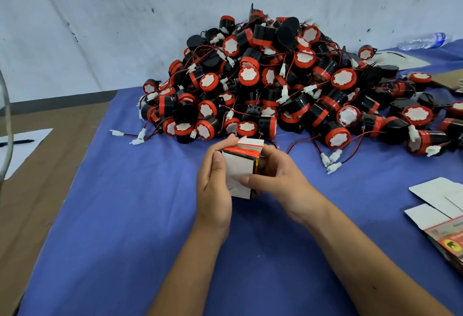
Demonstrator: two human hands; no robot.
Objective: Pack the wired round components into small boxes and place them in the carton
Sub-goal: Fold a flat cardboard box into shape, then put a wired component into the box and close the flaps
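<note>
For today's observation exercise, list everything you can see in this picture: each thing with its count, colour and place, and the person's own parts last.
round components: too many to count, black and red with white-plugged wires, heaped at the back of the cloth
small box: one, white with a red band, held above the cloth
cloth: one, blue, covering the table
flat box blanks: several, white and red, right edge
water bottle: one, clear, far right
paper: one, white, left
pen: one, black, on the paper
left hand: holds the box
right hand: holds the box
</note>
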